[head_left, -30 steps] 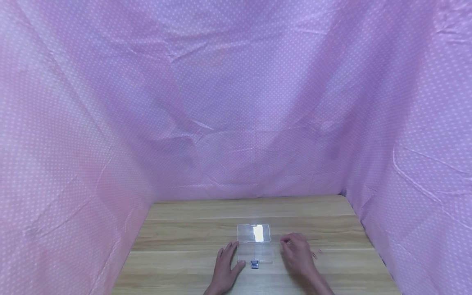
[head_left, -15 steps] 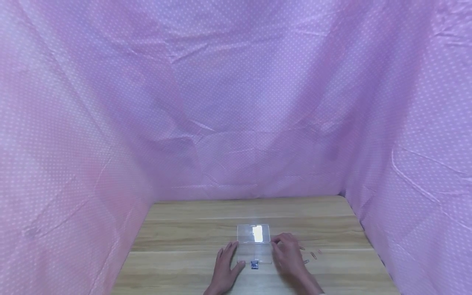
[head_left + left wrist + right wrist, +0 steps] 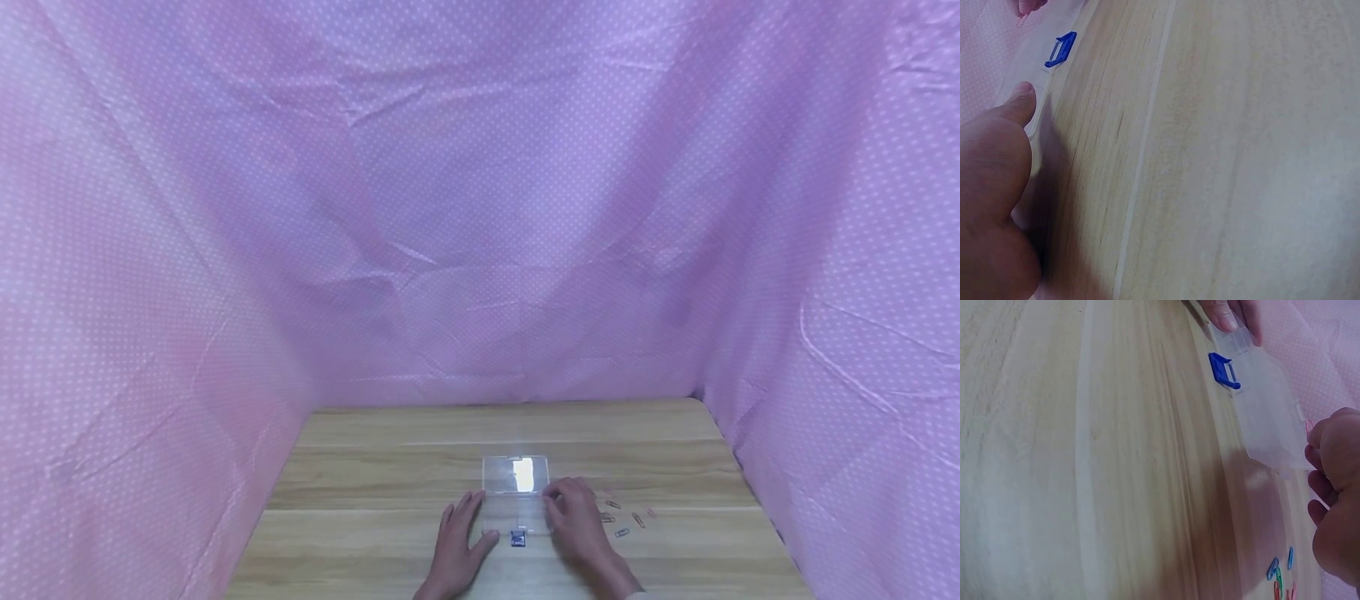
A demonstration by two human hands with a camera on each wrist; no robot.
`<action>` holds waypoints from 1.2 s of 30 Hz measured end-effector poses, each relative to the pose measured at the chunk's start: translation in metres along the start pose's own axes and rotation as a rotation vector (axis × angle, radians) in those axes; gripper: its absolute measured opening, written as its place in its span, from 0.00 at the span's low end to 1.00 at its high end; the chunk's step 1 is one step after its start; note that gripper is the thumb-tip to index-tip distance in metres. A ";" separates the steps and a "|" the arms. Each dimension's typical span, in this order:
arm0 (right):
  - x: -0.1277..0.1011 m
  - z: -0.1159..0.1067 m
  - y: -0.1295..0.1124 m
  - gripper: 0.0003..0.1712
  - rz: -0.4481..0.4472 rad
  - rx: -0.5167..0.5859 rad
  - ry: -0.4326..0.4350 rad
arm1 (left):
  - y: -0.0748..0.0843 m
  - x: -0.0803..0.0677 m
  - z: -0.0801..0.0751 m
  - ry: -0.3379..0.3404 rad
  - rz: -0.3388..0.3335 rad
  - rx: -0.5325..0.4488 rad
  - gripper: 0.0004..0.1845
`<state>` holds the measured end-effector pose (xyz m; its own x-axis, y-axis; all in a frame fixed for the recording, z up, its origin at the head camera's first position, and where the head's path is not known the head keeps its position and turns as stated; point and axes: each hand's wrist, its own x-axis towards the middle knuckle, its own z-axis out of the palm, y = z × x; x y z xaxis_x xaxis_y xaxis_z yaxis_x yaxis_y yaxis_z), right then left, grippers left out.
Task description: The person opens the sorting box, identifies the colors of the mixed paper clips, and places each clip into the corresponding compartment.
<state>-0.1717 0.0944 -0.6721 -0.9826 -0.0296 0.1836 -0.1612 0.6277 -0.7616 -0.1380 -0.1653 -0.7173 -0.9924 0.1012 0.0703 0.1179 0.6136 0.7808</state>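
The worktop (image 3: 375,458) had a pale wood grain. On it lay an open clear box (image 3: 1272,406), and several coloured paper clips (image 3: 1273,569) were scattered between this box and the right edge.

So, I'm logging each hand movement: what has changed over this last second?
The right hand has moved left to the right edge of the clear plastic box, uncovering more paper clips on the wooden tabletop. It pinches a pink paper clip; the earlier pictures don't show when it took hold. The left hand, box and blue latch stayed put.
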 end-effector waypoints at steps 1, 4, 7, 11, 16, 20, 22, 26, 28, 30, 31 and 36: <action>0.000 0.001 0.000 0.06 -0.001 -0.007 -0.002 | 0.000 0.000 0.000 -0.003 -0.001 -0.001 0.39; 0.000 0.002 0.000 0.06 -0.007 -0.029 0.001 | 0.000 0.000 0.000 -0.007 0.001 -0.005 0.39; 0.000 0.003 0.000 0.06 -0.020 -0.043 0.009 | 0.001 0.000 0.000 -0.011 -0.003 -0.008 0.39; -0.001 0.003 0.000 0.05 -0.026 -0.046 0.013 | 0.002 -0.001 0.000 -0.013 -0.007 -0.004 0.39; -0.001 0.003 0.003 0.06 -0.020 -0.043 0.008 | 0.003 -0.002 0.000 -0.013 -0.011 0.002 0.40; -0.002 0.003 0.004 0.09 -0.031 -0.040 0.005 | 0.004 -0.002 -0.001 -0.019 -0.022 0.005 0.40; -0.003 0.003 0.004 0.10 -0.049 -0.046 0.006 | 0.004 -0.002 -0.001 -0.022 -0.023 0.008 0.40; -0.004 0.002 0.003 0.11 -0.077 -0.051 0.000 | 0.003 -0.002 -0.001 -0.020 -0.019 0.007 0.40; -0.004 0.001 0.003 0.12 -0.075 -0.051 -0.012 | 0.002 -0.002 0.000 -0.014 -0.013 0.006 0.40; -0.004 0.001 0.002 0.14 -0.067 -0.055 -0.028 | 0.002 -0.002 -0.001 -0.013 -0.013 0.002 0.40; -0.004 0.001 0.002 0.15 -0.064 -0.057 -0.033 | 0.002 -0.002 -0.001 -0.012 -0.011 0.001 0.40; -0.004 0.001 0.003 0.20 -0.074 -0.079 -0.044 | 0.004 -0.002 -0.002 -0.012 -0.008 -0.001 0.41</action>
<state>-0.1682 0.0957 -0.6761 -0.9717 -0.1109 0.2084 -0.2269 0.6817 -0.6955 -0.1354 -0.1645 -0.7133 -0.9928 0.1055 0.0571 0.1102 0.6134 0.7820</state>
